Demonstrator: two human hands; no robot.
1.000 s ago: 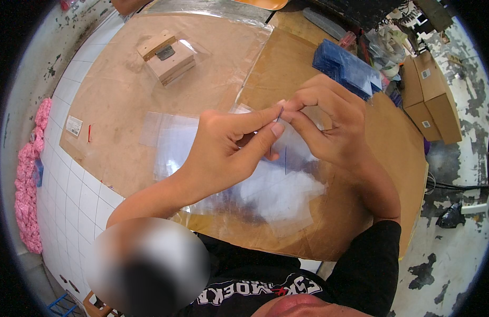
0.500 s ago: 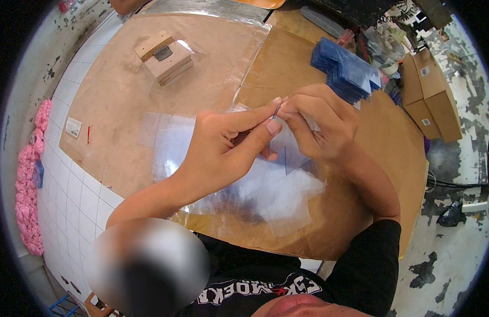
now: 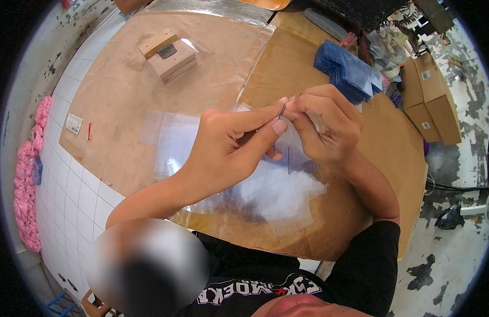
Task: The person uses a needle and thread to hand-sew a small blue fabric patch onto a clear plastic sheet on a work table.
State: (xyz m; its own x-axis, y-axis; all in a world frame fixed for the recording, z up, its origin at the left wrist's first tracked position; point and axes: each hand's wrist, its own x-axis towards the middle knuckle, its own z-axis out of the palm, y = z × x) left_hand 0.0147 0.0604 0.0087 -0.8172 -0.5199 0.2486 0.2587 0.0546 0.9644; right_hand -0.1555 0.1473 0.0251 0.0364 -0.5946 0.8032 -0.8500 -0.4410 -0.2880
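Over the middle of the table, my left hand [image 3: 223,145] and my right hand [image 3: 331,127] meet at the fingertips. Between them they pinch a thin clear plastic sheet [image 3: 293,150], whose bluish edges show as dark lines. My left thumb and forefinger press its upper edge, and my right thumb and fingers grip close beside them. Part of the sheet is hidden behind my fingers. Beneath my hands lies a loose spread of clear and whitish plastic pieces [image 3: 273,198]. A clear plastic bag or film [image 3: 173,140] shows left of my left wrist.
A wooden block fixture [image 3: 176,66] with a dark metal piece stands at the far left of the brown-covered table [image 3: 117,100]. Stacked bluish plastic pieces [image 3: 345,71] lie at the far right, near cardboard boxes [image 3: 429,100]. A pink bundle [image 3: 28,185] lies beyond the left edge.
Both hands have shifted very slightly right in the picture, with the plastic sheet still pinched between them. The table and its things sit slightly differently in view; otherwise little differs.
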